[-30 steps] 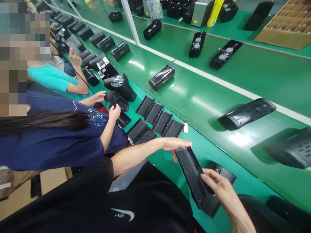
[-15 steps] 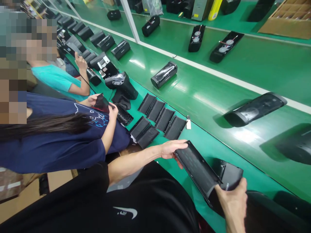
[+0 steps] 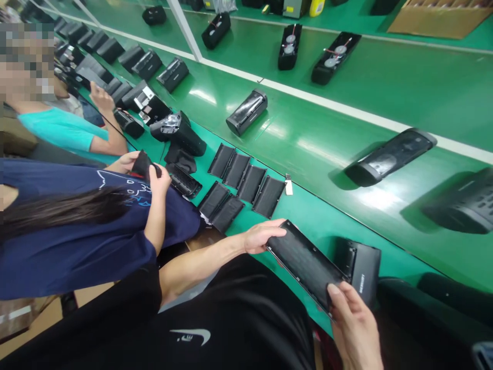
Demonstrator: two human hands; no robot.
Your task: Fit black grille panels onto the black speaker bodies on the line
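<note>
A long black speaker panel [image 3: 306, 262], slightly curved with small tabs along its edges, is held above the green bench by both hands. At its far left end, my left hand [image 3: 262, 237] is closed with the thumb on top and fingers beneath. My right hand [image 3: 352, 311] grips the opposite end, thumb pressed on the inner face. Just beyond the right hand stands a black speaker housing [image 3: 365, 270] with white lettering, partly covered by the panel. Several similar panels [image 3: 252, 183] lie in two rows on the bench, left of the held one.
Black speakers [image 3: 393, 156] lie spaced out along the green conveyor [image 3: 308, 113]. At my left, a co-worker in a navy shirt [image 3: 77, 226] handles a dark cloth piece [image 3: 144, 165]. Another person in a turquoise shirt [image 3: 57, 128] sits further along. A cardboard box [image 3: 423, 23] stands at the back right.
The panel has turned to show its inner face more flatly. My right hand has shifted from beneath its near end to grip it with the thumb on top. The camera view has swung slightly right.
</note>
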